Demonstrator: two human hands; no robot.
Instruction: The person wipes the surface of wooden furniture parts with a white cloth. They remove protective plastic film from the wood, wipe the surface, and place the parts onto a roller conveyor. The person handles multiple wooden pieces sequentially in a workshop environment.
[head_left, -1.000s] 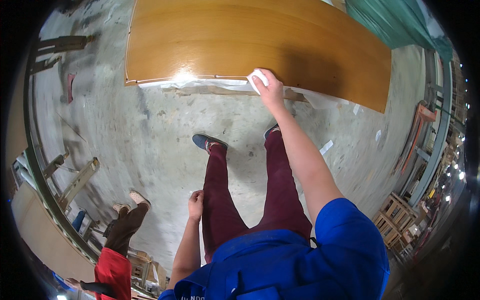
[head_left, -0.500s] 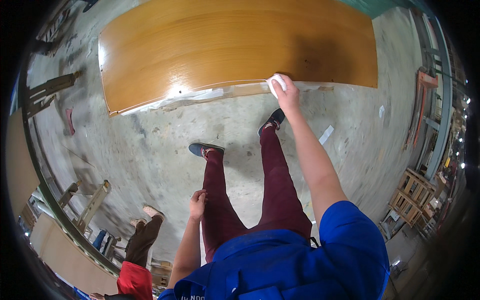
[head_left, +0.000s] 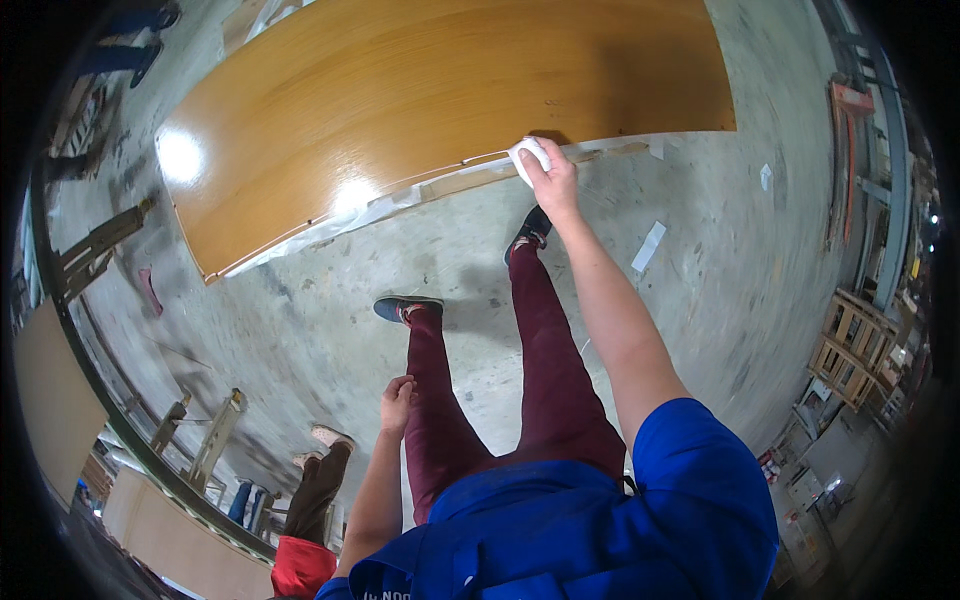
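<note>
My right hand is closed round a white roll at the near edge of a large glossy brown wood panel. A thin white cord runs from the roll leftward along that edge toward the panel's near-left corner. Small dark dots sit along the line. Beside my left thigh hangs my left hand, its fingers curled in, with nothing seen in it. White sheeting and brown strips stick out from under the panel's near edge.
A person in red stands at lower left by a green-framed rack; dark trouser legs show at upper left. A paper scrap lies on the grey floor. Wooden pallets and grey metal posts line the right.
The view has turned, so the panel now slants more, its left end nearer. My right hand appears slightly farther left and up with the roll still in it. The left hand stays by the thigh.
</note>
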